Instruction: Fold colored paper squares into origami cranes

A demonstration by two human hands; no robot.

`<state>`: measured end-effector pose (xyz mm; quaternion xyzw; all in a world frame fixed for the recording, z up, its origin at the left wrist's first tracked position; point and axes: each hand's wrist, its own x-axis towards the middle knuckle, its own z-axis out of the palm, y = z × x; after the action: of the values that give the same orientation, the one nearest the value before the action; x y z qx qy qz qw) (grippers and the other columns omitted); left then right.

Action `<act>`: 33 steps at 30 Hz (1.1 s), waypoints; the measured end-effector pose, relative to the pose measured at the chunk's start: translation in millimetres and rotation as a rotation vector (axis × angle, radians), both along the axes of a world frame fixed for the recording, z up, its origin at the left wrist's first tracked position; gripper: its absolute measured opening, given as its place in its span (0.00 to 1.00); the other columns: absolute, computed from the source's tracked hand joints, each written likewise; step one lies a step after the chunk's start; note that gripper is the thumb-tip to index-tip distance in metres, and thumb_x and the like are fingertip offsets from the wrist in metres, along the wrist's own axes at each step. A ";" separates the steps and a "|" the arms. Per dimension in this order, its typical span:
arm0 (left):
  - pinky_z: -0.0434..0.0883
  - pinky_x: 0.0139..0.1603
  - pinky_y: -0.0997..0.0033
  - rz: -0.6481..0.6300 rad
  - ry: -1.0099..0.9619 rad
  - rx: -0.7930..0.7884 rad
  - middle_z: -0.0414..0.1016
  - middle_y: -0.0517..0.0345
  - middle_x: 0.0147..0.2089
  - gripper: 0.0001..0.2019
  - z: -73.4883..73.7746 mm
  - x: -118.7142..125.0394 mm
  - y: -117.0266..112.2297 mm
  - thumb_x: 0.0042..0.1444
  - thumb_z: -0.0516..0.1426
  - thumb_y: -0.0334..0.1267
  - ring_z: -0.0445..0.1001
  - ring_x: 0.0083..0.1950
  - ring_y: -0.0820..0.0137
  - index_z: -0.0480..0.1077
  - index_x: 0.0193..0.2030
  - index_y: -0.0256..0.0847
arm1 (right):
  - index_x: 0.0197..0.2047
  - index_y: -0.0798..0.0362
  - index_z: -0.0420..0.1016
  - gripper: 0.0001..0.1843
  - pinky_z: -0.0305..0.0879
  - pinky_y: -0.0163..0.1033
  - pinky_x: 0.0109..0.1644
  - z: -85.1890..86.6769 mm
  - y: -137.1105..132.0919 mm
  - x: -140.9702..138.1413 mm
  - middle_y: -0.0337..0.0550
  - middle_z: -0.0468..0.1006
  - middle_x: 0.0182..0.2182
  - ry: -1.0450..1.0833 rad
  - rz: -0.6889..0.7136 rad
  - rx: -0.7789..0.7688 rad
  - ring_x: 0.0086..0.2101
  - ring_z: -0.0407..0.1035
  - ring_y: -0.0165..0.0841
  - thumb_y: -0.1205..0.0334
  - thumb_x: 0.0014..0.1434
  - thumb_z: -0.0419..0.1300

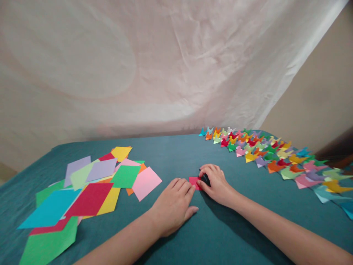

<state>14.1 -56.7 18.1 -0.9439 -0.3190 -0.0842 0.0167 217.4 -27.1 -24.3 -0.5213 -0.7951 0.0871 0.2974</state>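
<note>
A small red folded paper (194, 181) lies on the teal tablecloth (171, 154) near the middle. My left hand (173, 206) rests flat on the cloth, its fingers stretched out and their tips touching the paper's left edge. My right hand (215, 183) is curled over the paper's right side, with the fingers bent down and pressed on it. Most of the paper is hidden under both hands.
Loose coloured paper squares (91, 184) are spread over the left of the table. Rows of several small folded paper birds (264, 152) run along the right side toward the far edge. A pale sheet (165, 66) hangs behind the table.
</note>
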 end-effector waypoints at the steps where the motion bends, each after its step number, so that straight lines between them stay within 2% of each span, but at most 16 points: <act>1: 0.57 0.58 0.56 -0.001 0.002 0.005 0.67 0.47 0.51 0.23 -0.2 0.0 0.4 0.60 0.51 0.49 0.63 0.55 0.59 0.61 0.56 0.36 | 0.37 0.50 0.66 0.05 0.57 0.50 0.48 0.2 -0.5 -0.5 0.47 0.69 0.43 -0.003 0.001 -0.003 0.46 0.59 0.42 0.63 0.56 0.57; 7: 0.54 0.60 0.54 0.019 0.022 0.024 0.66 0.46 0.54 0.22 -1.6 1.1 0.9 0.60 0.51 0.48 0.60 0.59 0.56 0.62 0.56 0.36 | 0.38 0.50 0.67 0.05 0.57 0.51 0.49 -2.0 -0.2 -0.3 0.47 0.69 0.45 0.033 0.018 -0.028 0.48 0.60 0.42 0.67 0.56 0.56; 12: 0.54 0.61 0.54 0.022 0.028 0.044 0.66 0.46 0.55 0.22 -3.2 1.7 0.0 0.60 0.51 0.48 0.59 0.60 0.56 0.62 0.56 0.36 | 0.45 0.50 0.68 0.16 0.61 0.48 0.49 1.5 0.2 8.9 0.46 0.69 0.42 0.200 0.101 0.020 0.45 0.62 0.38 0.74 0.57 0.49; 16: 0.54 0.61 0.54 0.029 0.025 0.064 0.66 0.46 0.55 0.22 -5.0 1.7 -0.3 0.60 0.51 0.48 0.59 0.61 0.56 0.62 0.56 0.36 | 0.44 0.48 0.74 0.21 0.61 0.47 0.46 13.2 -8.7 14.1 0.47 0.71 0.41 -0.015 0.217 0.085 0.43 0.63 0.39 0.77 0.57 0.48; 22: 0.53 0.61 0.55 0.042 0.027 0.077 0.66 0.45 0.55 0.22 -7.6 2.1 -0.5 0.60 0.50 0.48 0.59 0.61 0.56 0.62 0.56 0.35 | 0.47 0.50 0.75 0.15 0.58 0.48 0.44 21.4 -21.9 7.7 0.49 0.73 0.44 -0.326 0.300 0.164 0.44 0.61 0.41 0.71 0.61 0.53; 26: 0.53 0.62 0.56 0.054 0.047 0.074 0.66 0.46 0.56 0.23 -7.9 2.3 -0.3 0.60 0.51 0.50 0.58 0.62 0.56 0.63 0.56 0.36 | 0.46 0.53 0.74 0.12 0.57 0.45 0.45 22.2 -23.6 4.0 0.46 0.74 0.42 -0.412 0.297 0.176 0.44 0.61 0.39 0.70 0.60 0.56; 33: 0.51 0.63 0.55 0.050 0.078 0.108 0.67 0.46 0.55 0.23 -1.9 0.0 0.3 0.59 0.51 0.50 0.57 0.62 0.56 0.66 0.54 0.36 | 0.45 0.52 0.75 0.11 0.55 0.43 0.48 24.7 -22.8 2.7 0.44 0.74 0.42 -0.453 0.284 0.142 0.47 0.60 0.39 0.69 0.59 0.57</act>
<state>14.2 -56.5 16.2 -0.9359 -0.3364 -0.0641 0.0820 220.1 -49.8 0.4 -0.3888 -0.9105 -0.0468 0.1329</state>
